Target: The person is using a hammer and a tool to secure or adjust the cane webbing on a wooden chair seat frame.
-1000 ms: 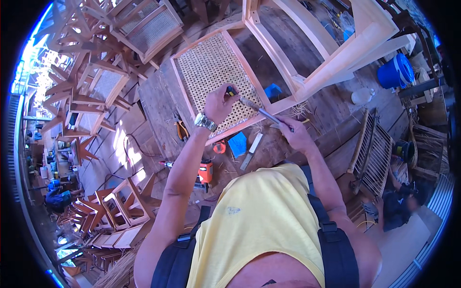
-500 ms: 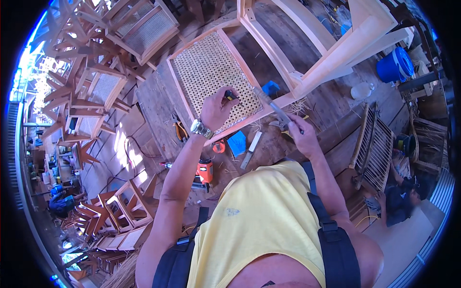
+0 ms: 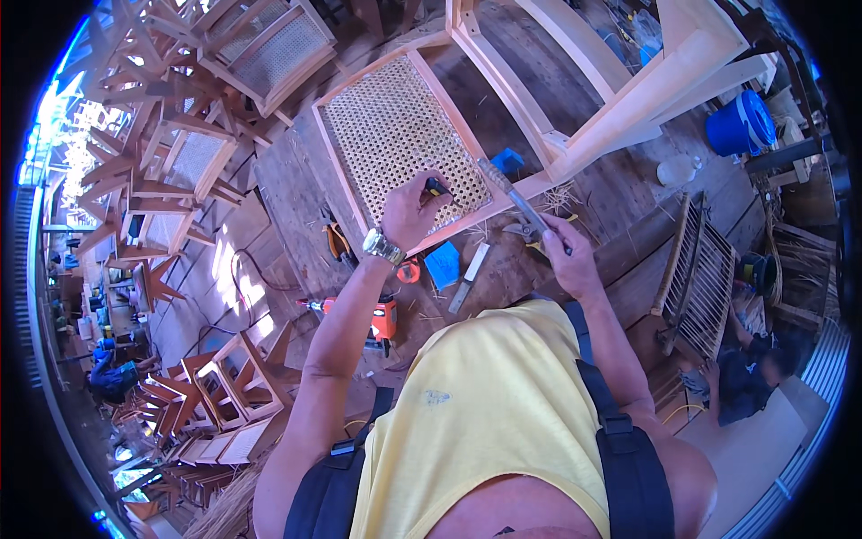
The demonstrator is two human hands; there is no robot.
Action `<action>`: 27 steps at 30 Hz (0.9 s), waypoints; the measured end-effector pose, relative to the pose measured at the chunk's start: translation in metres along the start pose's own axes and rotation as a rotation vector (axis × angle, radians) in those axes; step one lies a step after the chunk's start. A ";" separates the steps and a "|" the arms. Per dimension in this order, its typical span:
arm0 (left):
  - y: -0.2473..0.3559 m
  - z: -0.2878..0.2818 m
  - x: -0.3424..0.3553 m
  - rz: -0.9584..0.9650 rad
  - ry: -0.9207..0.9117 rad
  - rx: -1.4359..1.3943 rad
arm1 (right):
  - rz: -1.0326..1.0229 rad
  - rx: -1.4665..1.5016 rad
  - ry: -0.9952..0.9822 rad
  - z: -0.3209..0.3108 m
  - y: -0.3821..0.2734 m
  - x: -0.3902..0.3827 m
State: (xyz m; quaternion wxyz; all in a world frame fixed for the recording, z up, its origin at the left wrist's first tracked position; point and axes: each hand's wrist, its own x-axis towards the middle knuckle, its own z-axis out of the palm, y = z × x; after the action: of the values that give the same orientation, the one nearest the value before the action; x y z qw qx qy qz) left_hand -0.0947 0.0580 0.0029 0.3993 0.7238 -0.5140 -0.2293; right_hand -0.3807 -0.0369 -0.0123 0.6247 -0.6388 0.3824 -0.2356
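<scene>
Woven cane panel (image 3: 382, 126) seated in one opening of a pale wooden chair frame (image 3: 510, 91), which lies on the plank surface (image 3: 301, 193) before the wearer. We find both hands occupied: the left hand (image 3: 413, 213), over the near part of the cane, has its fingers curled closed on a small black-and-yellow tool (image 3: 436, 187); the right hand (image 3: 567, 256) is wrapped around the rear of a slender metal tool (image 3: 518, 198), whose far end reaches over the frame's near rail. The latter may be a hammer or a bar; its head is too small for us to tell. We judge the cane light, springy and liable to split at its strands, so we would lift by the rails, which look stiff, smooth and heavier. The metal tool looks rigid and dense, best held toward its rear; the small tool suits a fingertip grip on its handle.
</scene>
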 end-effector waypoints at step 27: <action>0.005 0.057 -0.140 -0.378 0.187 -0.753 | 0.263 -0.267 0.297 -0.116 0.045 -0.117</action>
State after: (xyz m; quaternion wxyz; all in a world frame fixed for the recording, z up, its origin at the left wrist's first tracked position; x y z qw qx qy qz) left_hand -0.1912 0.1680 -0.0372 0.6312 0.6267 -0.2146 -0.4035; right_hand -0.5496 -0.0130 -0.0234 0.4972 -0.6186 0.5777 -0.1908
